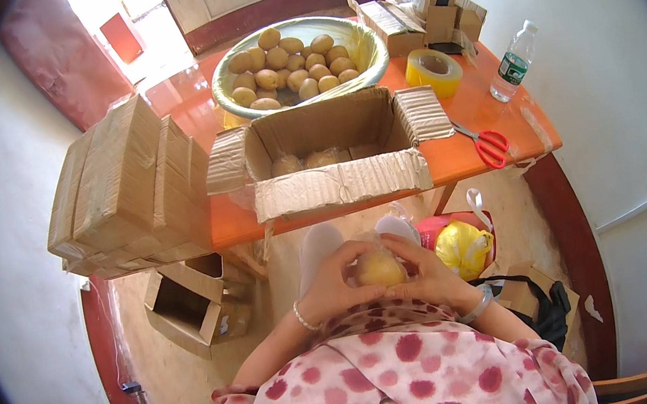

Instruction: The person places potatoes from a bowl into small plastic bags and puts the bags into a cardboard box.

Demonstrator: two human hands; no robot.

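Observation:
Between my left hand (333, 282) and my right hand (426, 271) is a potato (381, 269) with clear plastic film about it. Both hands curve around its sides above my lap, thumbs at the near side. Ahead, at the table's front edge, stands a cardboard box (342, 184) with its flaps folded out. Inside it at least two film-wrapped potatoes (321, 158) show; the front wall hides part of the inside. Behind the box, a wide basin (371, 69) lined with yellowish plastic holds several loose potatoes (277, 58).
On the orange table (474, 150) are red-handled scissors (492, 148), a tape roll (433, 72) and a plastic bottle (515, 62). Taped cartons (121, 184) are stacked at left, more boxes (395, 23) at back right. An opened carton (197, 305) and a yellow bag (464, 248) sit below.

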